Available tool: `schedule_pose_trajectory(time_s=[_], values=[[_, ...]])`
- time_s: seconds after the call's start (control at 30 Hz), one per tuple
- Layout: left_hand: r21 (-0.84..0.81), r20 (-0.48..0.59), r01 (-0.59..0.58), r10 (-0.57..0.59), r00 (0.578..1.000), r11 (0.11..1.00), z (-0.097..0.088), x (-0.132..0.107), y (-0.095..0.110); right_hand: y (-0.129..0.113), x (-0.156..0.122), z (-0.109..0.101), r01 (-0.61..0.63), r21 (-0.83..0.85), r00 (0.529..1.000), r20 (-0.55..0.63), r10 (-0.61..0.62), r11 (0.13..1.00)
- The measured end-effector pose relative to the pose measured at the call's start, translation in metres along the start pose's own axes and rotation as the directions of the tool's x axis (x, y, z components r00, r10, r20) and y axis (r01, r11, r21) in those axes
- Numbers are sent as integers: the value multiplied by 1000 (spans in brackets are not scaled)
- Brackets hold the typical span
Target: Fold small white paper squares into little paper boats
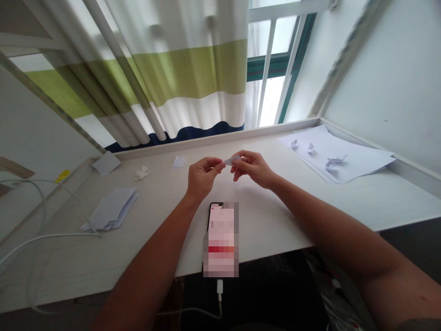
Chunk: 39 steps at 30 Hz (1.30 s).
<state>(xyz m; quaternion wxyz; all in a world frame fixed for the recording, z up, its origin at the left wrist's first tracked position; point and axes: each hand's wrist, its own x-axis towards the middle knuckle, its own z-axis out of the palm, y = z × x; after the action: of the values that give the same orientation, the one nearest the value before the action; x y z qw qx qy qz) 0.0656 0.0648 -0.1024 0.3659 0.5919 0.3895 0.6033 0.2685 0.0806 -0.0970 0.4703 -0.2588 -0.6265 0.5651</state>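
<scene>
Two bare hands are up in the air just above the surface, and that's where all the action is. The left hand (203, 177) and right hand (251, 168) are both mostly closed into loose pinches, fingers curled, and between them they've got hold of a small white paper strip (231, 159), one end in each pinch. Holding it up off the surface like that seems to leave both sides of the paper free to work on, though it's too small to see any detail.

Just below the hands, close in, lies a black smartphone (220, 239) with its screen blurred out, probably parked there for easy viewing. A white charging cable (219, 289) drops from its bottom end over the edge of the pale wood-grain surface (275, 216).

Ahead of the left hand sit a small white paper square (178, 161) and a crumpled white paper scrap (140, 173), with a loose stack of white paper sheets (110, 211) nearer the left edge. Off past the right hand, three or so small folded white paper shapes (311, 148) sit on overlapping white paper sheets (344, 161), seemingly kept together and away from the working spot. Well beyond the hands, a striped green, white and navy curtain (193, 78) hangs at the window.
</scene>
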Motion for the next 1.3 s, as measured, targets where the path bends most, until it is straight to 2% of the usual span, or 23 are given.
schedule_pose_trajectory(time_s=[0.1, 0.3, 0.4, 0.63, 0.7, 0.83, 0.97, 1.2, 1.3], values=[[31, 32, 10, -11, 999, 999, -2, 1, -1, 0, 0, 0, 10, 3, 1000, 0, -10, 1000], [192, 144, -80, 53, 988, 978, -7, 1, -1, -2, -1, 0, 7, -15, 1000, 23, -6, 1000], [194, 204, -86, 45, 978, 977, -7, 1, -2, 0, -1, 0, 3, -23, 1000, 20, -3, 1000], [200, 242, -80, 30, 970, 976, -5, 1, -4, 3, 0, 2, 56, -98, 998, 4, -56, 994], [215, 236, -90, 38, 971, 972, -5, 0, -4, 4, 0, 2, 40, -94, 999, -12, -41, 995], [245, 144, -117, 84, 986, 962, -4, -1, -4, 6, 0, 4, 6, -59, 999, -40, -8, 998], [272, 104, -123, 98, 990, 954, -3, -3, -4, 7, 0, 6, -4, -14, 999, -34, 4, 1000], [152, 85, 31, -44, 995, 988, -2, -2, -3, 7, 0, 6, -6, -1, 1000, -11, 6, 1000], [137, 90, 50, -63, 994, 989, -1, -1, -2, 8, 0, 5, -6, -13, 1000, 1, 6, 1000]])
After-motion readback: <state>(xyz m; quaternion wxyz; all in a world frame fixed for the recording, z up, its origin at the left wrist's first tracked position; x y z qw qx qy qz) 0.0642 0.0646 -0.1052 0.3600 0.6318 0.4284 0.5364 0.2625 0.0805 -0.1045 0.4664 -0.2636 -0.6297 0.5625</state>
